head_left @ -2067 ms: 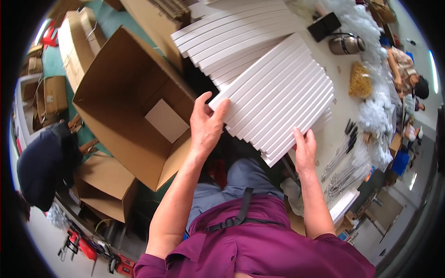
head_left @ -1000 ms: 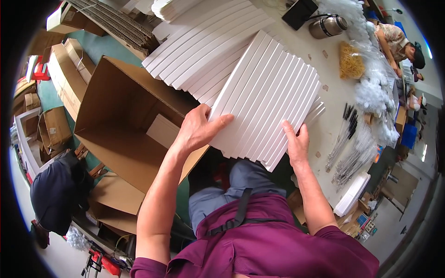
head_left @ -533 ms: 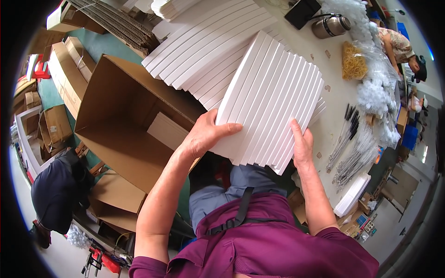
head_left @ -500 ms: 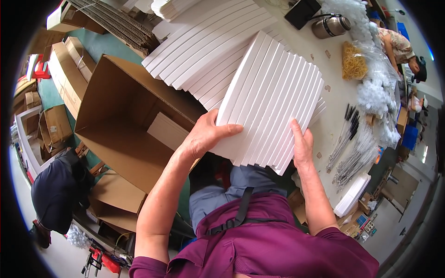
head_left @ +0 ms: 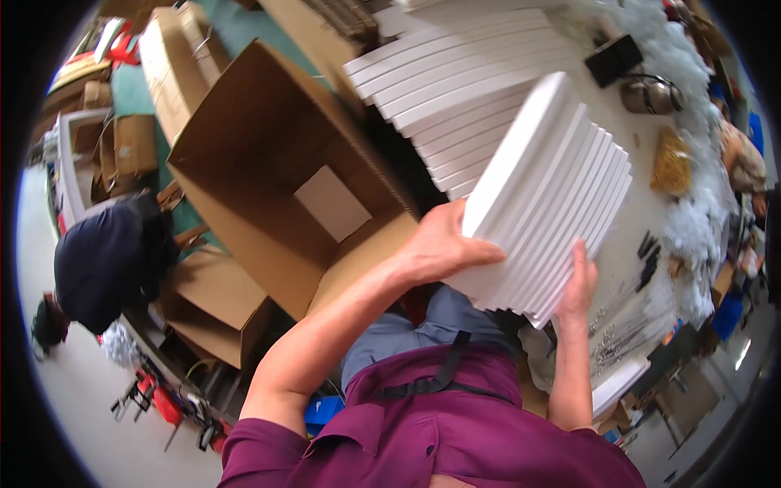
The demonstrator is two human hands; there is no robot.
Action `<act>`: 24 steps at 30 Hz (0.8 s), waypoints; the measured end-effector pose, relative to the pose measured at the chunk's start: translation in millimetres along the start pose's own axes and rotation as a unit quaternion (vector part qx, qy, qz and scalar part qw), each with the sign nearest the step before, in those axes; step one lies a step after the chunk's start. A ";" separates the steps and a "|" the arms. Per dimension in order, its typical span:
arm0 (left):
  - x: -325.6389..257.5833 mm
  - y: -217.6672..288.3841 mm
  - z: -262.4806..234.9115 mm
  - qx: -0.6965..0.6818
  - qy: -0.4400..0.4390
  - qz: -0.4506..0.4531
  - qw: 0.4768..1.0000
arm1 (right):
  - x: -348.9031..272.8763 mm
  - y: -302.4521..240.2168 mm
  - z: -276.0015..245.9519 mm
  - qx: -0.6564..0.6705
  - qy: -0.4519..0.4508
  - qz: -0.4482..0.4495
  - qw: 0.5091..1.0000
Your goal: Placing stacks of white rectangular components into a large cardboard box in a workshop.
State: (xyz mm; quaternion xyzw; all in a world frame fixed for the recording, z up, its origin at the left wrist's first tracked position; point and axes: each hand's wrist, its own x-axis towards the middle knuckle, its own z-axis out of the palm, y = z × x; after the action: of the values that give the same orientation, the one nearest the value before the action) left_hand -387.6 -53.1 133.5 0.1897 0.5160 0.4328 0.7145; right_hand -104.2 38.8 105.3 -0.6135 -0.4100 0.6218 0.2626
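Note:
A stack of several thin, flat white boxes (head_left: pixel 549 207), fanned out in steps, is held up between both hands in front of my body. My left hand (head_left: pixel 446 244) grips its near left side, thumb laid over the top. Opposite, my right hand (head_left: pixel 576 286) presses on the right end of the stack. Left of my left hand stands a large open cardboard carton (head_left: pixel 236 154), with a flat white piece (head_left: pixel 332 203) lying inside. Behind the held stack, a bigger fanned pile of similar white boxes (head_left: pixel 464 89) rests on the table, partly hidden.
Farther right on the table (head_left: pixel 630 207) are a metal flask (head_left: pixel 651 95), a dark flat device (head_left: pixel 613 61), a bag of yellow bands (head_left: pixel 672 163) and bundled thin rods (head_left: pixel 610 337). Clear plastic bags line its far edge. A person in dark clothing (head_left: pixel 106 260) bends at left; another works at right.
The view has turned, so the carton and table appear farther right. Still gripped by both hands, the stack has tilted, showing more of its left face.

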 end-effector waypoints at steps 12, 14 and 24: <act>-118.4 0.8 -20.6 0.035 0.144 0.155 0.977 | -34.4 -56.2 71.8 -0.085 -0.062 -0.203 0.973; -144.4 -20.1 -35.5 0.013 0.194 0.145 0.970 | -47.0 -56.8 111.5 -0.166 -0.124 -0.229 0.951; -225.6 -144.3 -104.0 -0.245 0.384 0.096 0.885 | -48.4 46.8 281.8 -0.300 -0.331 -0.109 0.888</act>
State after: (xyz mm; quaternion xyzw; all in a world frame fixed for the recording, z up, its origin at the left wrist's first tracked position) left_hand -441.4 -334.9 118.1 -0.1239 0.6067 0.6511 0.4390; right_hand -366.3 -78.8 67.8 -0.3728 -0.7043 0.6039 -0.0189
